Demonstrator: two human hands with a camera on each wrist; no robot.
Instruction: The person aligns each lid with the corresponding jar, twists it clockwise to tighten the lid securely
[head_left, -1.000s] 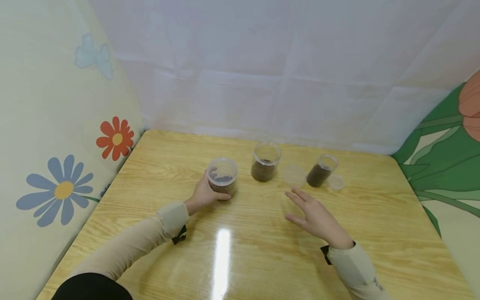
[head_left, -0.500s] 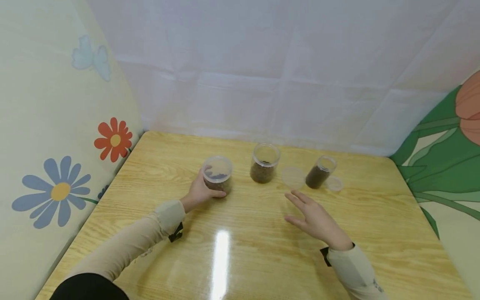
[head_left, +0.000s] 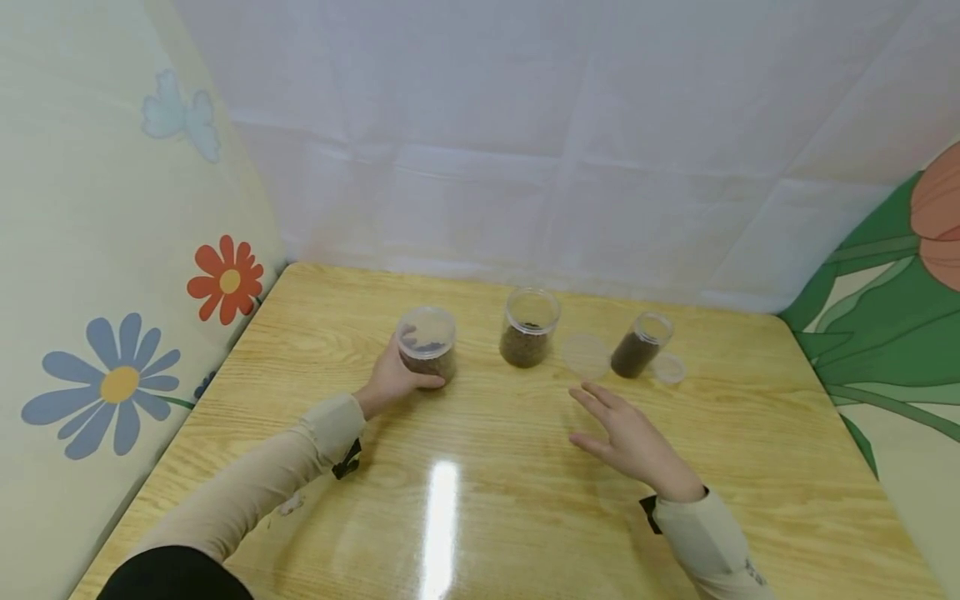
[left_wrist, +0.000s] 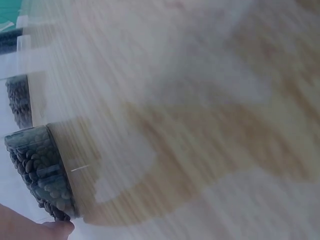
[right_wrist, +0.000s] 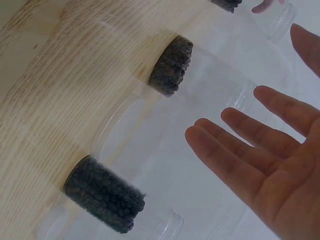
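My left hand (head_left: pixel 392 379) grips a wide clear jar (head_left: pixel 429 361) partly filled with dark coffee beans, its thumb across the near side. In the left wrist view the thumb tip lies at the base of this jar (left_wrist: pixel 40 172). Over the table my right hand (head_left: pixel 630 437) is spread with straight fingers and holds nothing. Beyond it are a second wide jar (head_left: pixel 527 343) and a narrower jar (head_left: pixel 636 353), both with coffee beans inside. Two clear round lids lie near them, a larger lid (head_left: pixel 586 356) between the jars and a smaller lid (head_left: pixel 669 367) at the far right.
All of this is on a wood-grain table (head_left: pixel 487 517) with a bright light reflection at the front. A white cloth (head_left: pixel 465 167) hangs behind the back edge. Flower-printed panels (head_left: pixel 90 250) border the sides.
The jar in my left hand has shifted left and slightly toward the back of the table. My right hand has stayed almost still, fingers spread.
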